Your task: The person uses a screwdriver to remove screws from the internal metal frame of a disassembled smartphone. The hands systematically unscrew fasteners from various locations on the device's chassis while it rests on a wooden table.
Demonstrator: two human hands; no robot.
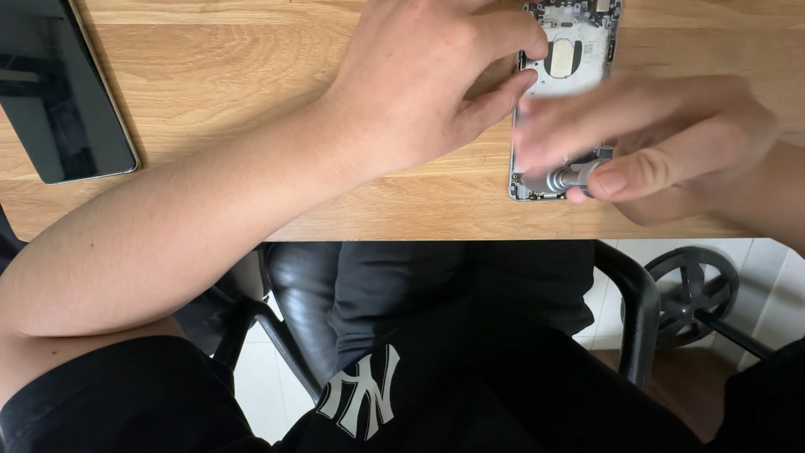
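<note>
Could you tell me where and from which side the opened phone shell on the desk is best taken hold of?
Probably by its two long edges, from above. The phone shell lies flat on the wooden desk, open side up, so its thin metal rim offers the only grip. The left hand already steadies its left edge.

Matt grained wood table (251, 92), glossy dark glass tablet (59, 92), bare metal phone housing (579, 63).

A small electronics repair bench or home desk is suggested by a light wooden tabletop (251, 92) on which an opened smartphone chassis (566, 63) is laid with its inner parts exposed. A dark tablet (54, 92) is seen at the table's corner. A black padded armchair (625, 294) and white floor tiles (268, 386) are visible beneath the table edge.
</note>
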